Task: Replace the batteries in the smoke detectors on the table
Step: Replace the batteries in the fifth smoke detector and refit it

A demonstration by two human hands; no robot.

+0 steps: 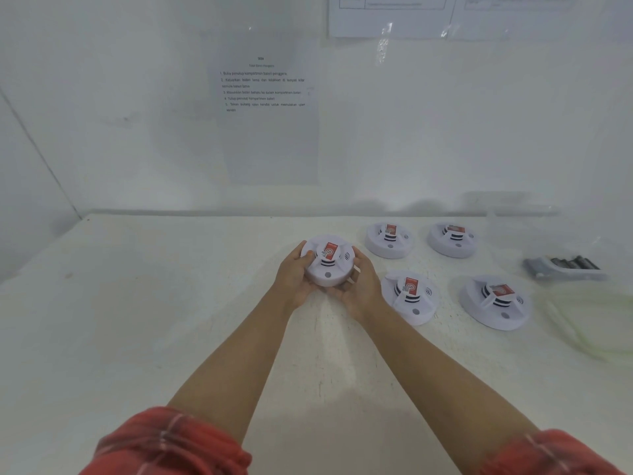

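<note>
A round white smoke detector (328, 260) with a red label on top is held just above the white table (137, 320), face up. My left hand (294, 281) grips its left rim, thumb on top. My right hand (359, 286) cups its right and lower side, fingers curled under it. Several more white detectors lie face up to the right: two at the back, one (388, 240) beside another (452, 238), and two nearer, one (411, 296) close to my right wrist and another (495, 301) further right.
A grey tray (544, 269) holding several dark batteries sits at the far right. A clear plastic container (589, 323) lies in front of it. A printed instruction sheet (263, 87) hangs on the white back wall.
</note>
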